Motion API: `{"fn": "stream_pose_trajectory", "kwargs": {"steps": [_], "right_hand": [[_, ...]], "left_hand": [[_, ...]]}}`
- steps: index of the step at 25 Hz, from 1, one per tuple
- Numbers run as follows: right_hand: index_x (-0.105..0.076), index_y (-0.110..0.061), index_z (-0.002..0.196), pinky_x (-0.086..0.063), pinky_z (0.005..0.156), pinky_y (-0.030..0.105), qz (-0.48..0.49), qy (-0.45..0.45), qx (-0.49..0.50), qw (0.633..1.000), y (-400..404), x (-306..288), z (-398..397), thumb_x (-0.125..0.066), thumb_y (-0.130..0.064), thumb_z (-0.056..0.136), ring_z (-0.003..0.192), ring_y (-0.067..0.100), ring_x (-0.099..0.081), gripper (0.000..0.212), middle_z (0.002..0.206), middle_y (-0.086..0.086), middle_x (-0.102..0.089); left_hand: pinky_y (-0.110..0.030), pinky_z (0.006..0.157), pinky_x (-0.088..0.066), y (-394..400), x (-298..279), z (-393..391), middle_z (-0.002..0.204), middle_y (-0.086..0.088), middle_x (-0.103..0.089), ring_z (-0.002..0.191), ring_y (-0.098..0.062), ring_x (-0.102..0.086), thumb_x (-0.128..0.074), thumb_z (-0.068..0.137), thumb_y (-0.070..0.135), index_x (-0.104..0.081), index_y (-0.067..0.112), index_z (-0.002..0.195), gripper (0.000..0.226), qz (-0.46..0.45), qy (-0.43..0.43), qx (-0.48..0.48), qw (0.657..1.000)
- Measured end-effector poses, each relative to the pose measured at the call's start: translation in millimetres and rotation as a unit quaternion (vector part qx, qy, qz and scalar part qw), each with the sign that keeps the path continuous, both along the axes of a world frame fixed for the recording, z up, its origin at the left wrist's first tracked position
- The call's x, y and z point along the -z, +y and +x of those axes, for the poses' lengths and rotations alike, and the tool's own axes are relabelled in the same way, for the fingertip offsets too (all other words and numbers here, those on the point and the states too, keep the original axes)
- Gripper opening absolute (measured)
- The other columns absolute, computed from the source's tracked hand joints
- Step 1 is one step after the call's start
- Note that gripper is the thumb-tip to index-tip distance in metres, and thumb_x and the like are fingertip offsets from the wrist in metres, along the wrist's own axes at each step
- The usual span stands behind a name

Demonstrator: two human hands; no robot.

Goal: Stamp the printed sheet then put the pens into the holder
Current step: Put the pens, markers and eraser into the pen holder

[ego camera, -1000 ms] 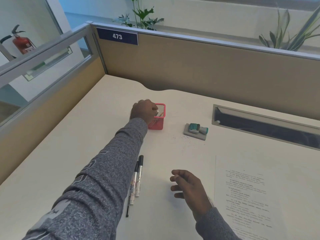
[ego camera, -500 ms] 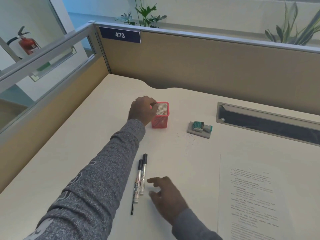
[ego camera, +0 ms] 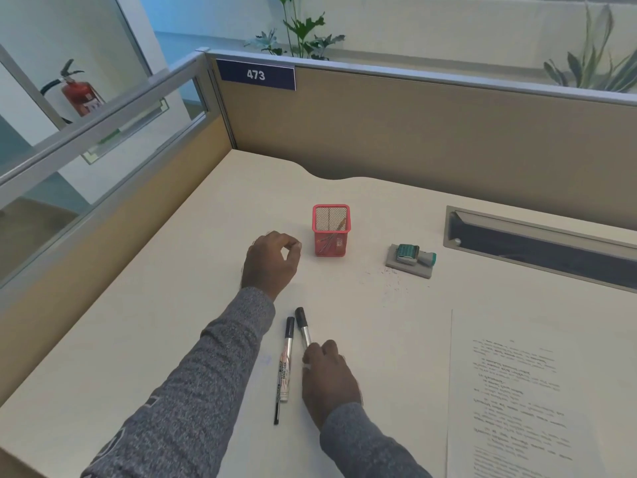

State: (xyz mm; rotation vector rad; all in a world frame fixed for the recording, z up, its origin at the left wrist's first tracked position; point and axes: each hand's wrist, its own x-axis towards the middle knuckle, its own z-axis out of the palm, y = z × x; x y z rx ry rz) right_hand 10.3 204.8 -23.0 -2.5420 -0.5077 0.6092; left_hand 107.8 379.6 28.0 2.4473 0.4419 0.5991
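Note:
A red mesh holder (ego camera: 331, 232) stands upright mid-desk with a few thin pens inside. My left hand (ego camera: 270, 262) hovers just left of it and nearer me, fingers curled, thumb meeting fingertip, nothing in it. My right hand (ego camera: 327, 377) pinches the barrel of a black-capped marker (ego camera: 302, 324), whose cap end points away from me. A second marker (ego camera: 286, 360) and a thin black pen (ego camera: 276, 407) lie on the desk just left of it. The green stamp (ego camera: 410, 255) rests on a grey pad (ego camera: 408, 267). The printed sheet (ego camera: 517, 391) lies at the right.
A recessed cable tray (ego camera: 537, 243) runs along the back right of the desk (ego camera: 172, 322). Tan partition walls (ego camera: 413, 132) close off the back and left sides. Small ink specks mark the surface in front of the pad.
My left hand has let go of the holder and drawn back toward me. My right hand has moved left and closed on the right-hand marker, which has tilted slightly.

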Motion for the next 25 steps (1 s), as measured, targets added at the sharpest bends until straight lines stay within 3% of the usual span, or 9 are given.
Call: {"fn": "stream_pose_trajectory", "kwargs": {"steps": [3, 6, 9, 12, 17, 20, 22, 25], "right_hand": [[-0.046, -0.024, 0.102, -0.044, 0.075, 0.032, 0.072, 0.062, 0.087, 0.992, -10, -3, 6, -0.046, -0.020, 0.091, 0.088, 0.017, -0.050, 0.011, 0.107, -0.004, -0.048], [-0.048, -0.030, 0.090, -0.048, 0.070, 0.031, 0.196, 0.092, 0.159, 0.963, -23, -15, 13, -0.053, -0.025, 0.089, 0.075, 0.011, -0.055, 0.007, 0.094, -0.005, -0.058], [-0.048, -0.034, 0.085, -0.046, 0.058, 0.025, 0.269, 0.058, 0.185, 0.943, -34, -29, 23, -0.057, -0.024, 0.091, 0.065, 0.008, -0.054, 0.015, 0.086, -0.002, -0.063], [-0.049, -0.037, 0.087, -0.044, 0.057, 0.021, 0.295, 0.029, 0.204, 0.933, -42, -38, 32, -0.059, -0.024, 0.091, 0.077, 0.003, -0.057, 0.017, 0.093, -0.012, -0.064], [-0.053, -0.036, 0.104, -0.039, 0.068, 0.015, 0.357, 0.015, 0.273, 0.893, -57, -45, 39, -0.057, -0.022, 0.092, 0.093, -0.006, -0.056, 0.019, 0.112, -0.022, -0.054], [-0.057, -0.032, 0.106, -0.039, 0.069, 0.014, 0.341, 0.035, 0.250, 0.906, -63, -39, 37, -0.056, -0.020, 0.093, 0.092, -0.003, -0.057, 0.018, 0.113, -0.021, -0.055], [-0.059, -0.034, 0.104, -0.040, 0.069, 0.013, 0.315, 0.046, 0.215, 0.923, -63, -33, 32, -0.056, -0.018, 0.092, 0.089, -0.001, -0.058, 0.019, 0.110, -0.020, -0.057], [-0.058, -0.038, 0.103, -0.044, 0.080, 0.018, 0.241, 0.034, 0.097, 0.965, -57, -15, 18, -0.055, -0.021, 0.092, 0.090, 0.001, -0.058, 0.021, 0.109, -0.017, -0.058]], "left_hand": [[-0.034, 0.079, -0.051, -3, 8, -15, 0.085, 0.005, -0.067, 0.076, -0.014, -0.059, -0.063, 0.087, 0.023, -0.071, 0.020, 0.086, 0.009, -0.040, 0.038, 0.025, 0.998], [-0.025, 0.077, -0.048, -11, 7, -26, 0.095, 0.009, -0.067, 0.069, -0.001, -0.056, -0.066, 0.087, 0.030, -0.073, 0.025, 0.102, 0.017, -0.155, 0.140, 0.076, 0.975], [-0.029, 0.071, -0.056, -16, -5, -29, 0.095, -0.001, -0.074, 0.071, -0.014, -0.069, -0.064, 0.091, 0.024, -0.071, 0.017, 0.111, 0.022, -0.328, 0.189, 0.123, 0.917], [-0.028, 0.067, -0.059, -20, -29, -25, 0.091, -0.013, -0.074, 0.075, -0.023, -0.072, -0.061, 0.093, 0.011, -0.067, 0.004, 0.110, 0.019, -0.425, 0.171, 0.145, 0.877], [-0.031, 0.068, -0.059, -8, -73, 11, 0.085, -0.011, -0.074, 0.074, -0.022, -0.073, -0.069, 0.086, 0.009, -0.069, 0.009, 0.096, 0.010, -0.374, 0.018, 0.116, 0.920], [-0.030, 0.069, -0.059, 0, -89, 43, 0.085, -0.005, -0.073, 0.077, -0.017, -0.073, -0.070, 0.084, 0.015, -0.071, 0.012, 0.093, 0.009, -0.246, -0.078, 0.073, 0.963], [-0.028, 0.071, -0.059, -2, -88, 62, 0.085, -0.001, -0.073, 0.077, -0.013, -0.071, -0.070, 0.082, 0.017, -0.072, 0.013, 0.091, 0.010, -0.153, -0.080, 0.064, 0.983], [-0.032, 0.078, -0.058, -7, -71, 84, 0.087, 0.002, -0.072, 0.079, -0.014, -0.070, -0.069, 0.083, 0.018, -0.071, 0.014, 0.093, 0.011, -0.088, -0.026, 0.071, 0.993]]}}
